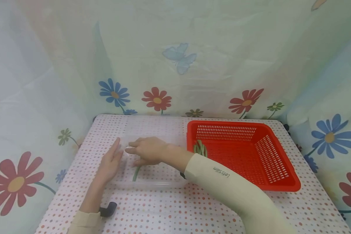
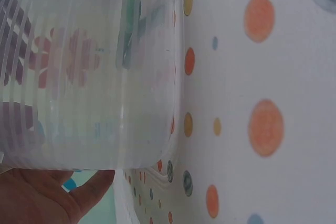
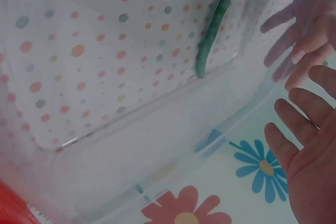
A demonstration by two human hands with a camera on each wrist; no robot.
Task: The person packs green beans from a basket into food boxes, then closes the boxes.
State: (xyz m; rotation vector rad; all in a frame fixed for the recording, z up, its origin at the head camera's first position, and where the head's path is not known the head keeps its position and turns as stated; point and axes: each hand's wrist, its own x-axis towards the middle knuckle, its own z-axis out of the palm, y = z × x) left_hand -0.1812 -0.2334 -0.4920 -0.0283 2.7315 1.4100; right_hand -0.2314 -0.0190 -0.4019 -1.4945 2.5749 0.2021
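Note:
A clear plastic box (image 1: 161, 184) stands on the dotted table. Inside it lies one green bean (image 3: 216, 27), its end near the wall in the right wrist view; my right hand partly covers it in the head view. That hand (image 1: 149, 151) is over the box with relaxed, spread fingers and nothing held. My left hand (image 1: 109, 164) is at the box's left side, fingers extended along the outer wall. In the left wrist view, its fingertips (image 2: 105, 179) are right at the clear wall.
Right of the box stands a red plastic basket (image 1: 273, 187) with slotted walls. Several green beans (image 1: 200, 149) lie at its left end, partly behind my right forearm. A flower-printed sheet (image 1: 210, 71) hangs behind the table (image 1: 169, 211). Dark straps circle both wrists.

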